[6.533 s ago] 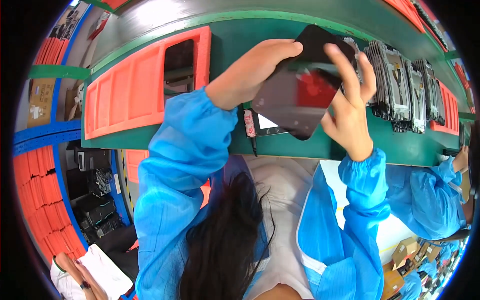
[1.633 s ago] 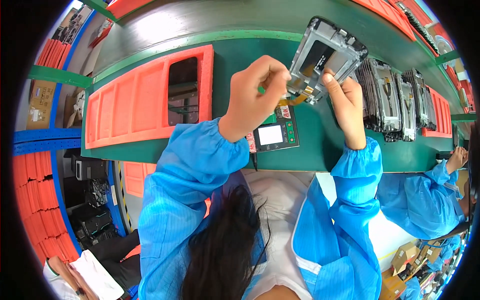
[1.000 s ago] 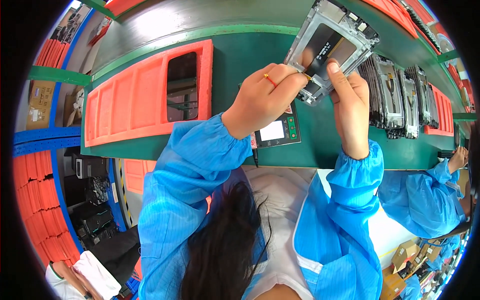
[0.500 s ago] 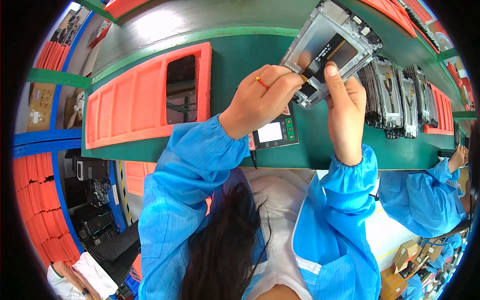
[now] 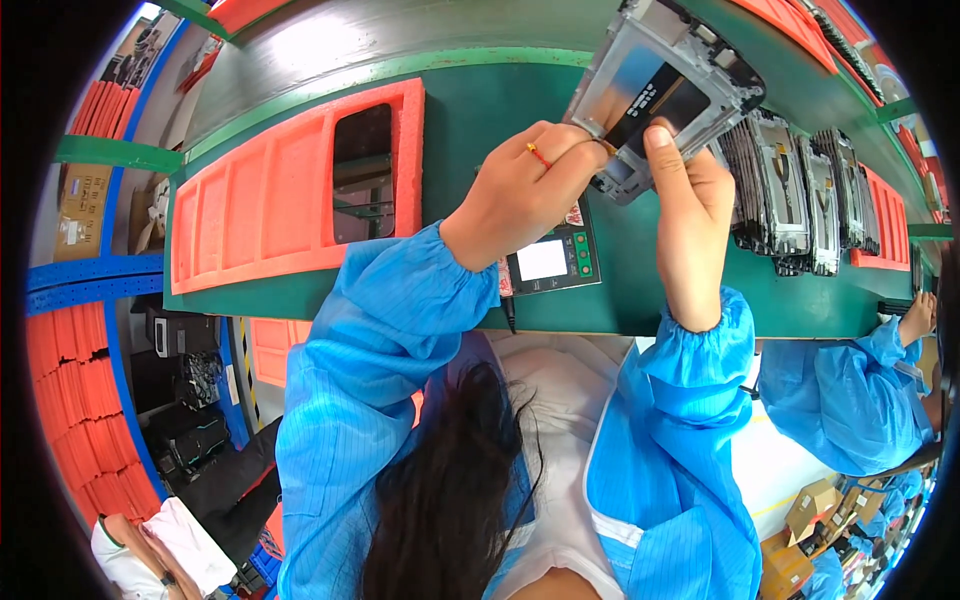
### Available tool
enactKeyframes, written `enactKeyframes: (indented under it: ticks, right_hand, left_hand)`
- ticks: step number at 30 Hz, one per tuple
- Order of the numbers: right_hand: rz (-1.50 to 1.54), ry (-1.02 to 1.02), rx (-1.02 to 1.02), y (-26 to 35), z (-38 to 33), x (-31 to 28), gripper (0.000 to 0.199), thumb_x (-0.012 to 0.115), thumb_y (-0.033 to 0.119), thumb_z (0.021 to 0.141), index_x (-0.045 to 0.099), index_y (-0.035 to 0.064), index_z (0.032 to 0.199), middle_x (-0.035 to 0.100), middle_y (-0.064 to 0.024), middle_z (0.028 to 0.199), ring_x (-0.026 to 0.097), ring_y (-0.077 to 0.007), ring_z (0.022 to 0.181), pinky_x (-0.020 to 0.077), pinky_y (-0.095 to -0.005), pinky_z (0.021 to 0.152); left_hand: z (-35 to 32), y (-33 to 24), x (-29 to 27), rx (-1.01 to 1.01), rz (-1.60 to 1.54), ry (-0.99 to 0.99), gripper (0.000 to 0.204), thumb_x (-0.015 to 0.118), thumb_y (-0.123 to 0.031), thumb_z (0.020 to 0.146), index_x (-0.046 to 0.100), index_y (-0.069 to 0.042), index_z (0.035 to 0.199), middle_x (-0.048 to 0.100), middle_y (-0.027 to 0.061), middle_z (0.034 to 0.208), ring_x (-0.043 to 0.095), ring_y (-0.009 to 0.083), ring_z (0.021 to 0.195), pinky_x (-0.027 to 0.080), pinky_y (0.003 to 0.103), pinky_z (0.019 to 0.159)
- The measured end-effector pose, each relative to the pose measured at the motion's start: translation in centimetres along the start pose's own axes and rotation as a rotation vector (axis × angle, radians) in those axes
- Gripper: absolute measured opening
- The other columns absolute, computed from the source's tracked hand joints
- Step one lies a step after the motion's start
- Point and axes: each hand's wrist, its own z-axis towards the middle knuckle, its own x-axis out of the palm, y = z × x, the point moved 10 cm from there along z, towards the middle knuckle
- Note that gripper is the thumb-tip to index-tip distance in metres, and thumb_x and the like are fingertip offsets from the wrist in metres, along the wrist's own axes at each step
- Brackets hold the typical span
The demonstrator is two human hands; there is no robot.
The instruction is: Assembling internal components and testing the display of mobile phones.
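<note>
A silver and black phone screen assembly [image 5: 632, 82] is held tilted above the green bench, its back showing a metal plate and a dark strip. My right hand [image 5: 692, 220] grips its lower right side, the thumb lying on the back and the other fingers underneath. With fingertips pinched together, my left hand [image 5: 525, 190] is at the lower left edge, on a small golden flex cable [image 5: 608, 147] that my fingers partly hide. Below the hands on the bench is a small dark tester [image 5: 553, 268] with a lit white screen and green buttons.
At left lies a red foam tray [image 5: 240, 210] with a black phone screen [image 5: 362, 170] in its end slot. Stacks of phone frames [image 5: 775, 190] and another red tray [image 5: 887, 220] stand at right. A co-worker's blue sleeve [image 5: 840, 400] shows beyond. A shelf edge [image 5: 480, 62] runs along the back.
The screen assembly has tipped a little and its lower end has risen slightly. My left hand has shifted slightly upward with it, still pinching at the same edge; my right hand keeps its hold.
</note>
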Motion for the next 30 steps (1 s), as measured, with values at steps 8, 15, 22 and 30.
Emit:
enactKeyframes:
  ticks: [8,15,22,30]
  right_hand:
    - [-0.32,-0.187,-0.065,0.7,-1.6,-1.4,0.021,0.053,0.017,0.098,0.062,0.0004,0.088,0.055,0.0011,0.078,0.044,-0.0041,0.07,0.0334,-0.0238,0.059]
    - [-0.598,-0.047,-0.921,8.9,-5.1,1.8,0.024,0.063,0.016,0.086,0.068,0.0043,0.106,0.064,-0.0102,0.11,0.058,-0.0223,0.1,0.0445,-0.036,0.091]
    - [-0.92,0.227,-1.043,8.6,-5.6,8.7,0.047,0.068,0.006,0.076,0.061,0.0067,0.122,0.054,-0.0121,0.129,0.049,-0.0316,0.118,0.0347,-0.0449,0.104]
    - [-0.794,0.048,-0.555,5.1,-3.0,-1.0,0.047,0.059,-0.001,0.083,0.054,0.0044,0.129,0.048,-0.0136,0.135,0.047,-0.0318,0.123,0.0359,-0.0413,0.103]
  left_hand:
    - [0.2,0.1,-2.1,-0.05,-0.03,-0.073,0.018,0.069,-0.002,0.072,0.061,-0.006,0.088,0.057,0.0059,0.087,0.059,0.0243,0.078,0.051,0.033,0.068]
    - [-0.7,0.7,-4.5,-0.684,-0.77,0.121,0.026,0.062,-0.022,0.09,0.06,-0.002,0.106,0.062,0.0052,0.098,0.058,0.0173,0.089,0.046,0.032,0.079]
    - [-3.0,1.8,-9.3,-1.038,-0.773,0.296,0.037,0.061,-0.02,0.088,0.056,0.002,0.117,0.061,0.0032,0.094,0.054,0.0092,0.085,0.046,0.029,0.073]
    - [-3.4,10.0,-13.8,-0.893,0.614,0.622,0.046,0.058,-0.013,0.081,0.053,0.01,0.121,0.065,0.02,0.094,0.065,0.0241,0.069,0.052,0.034,0.059]
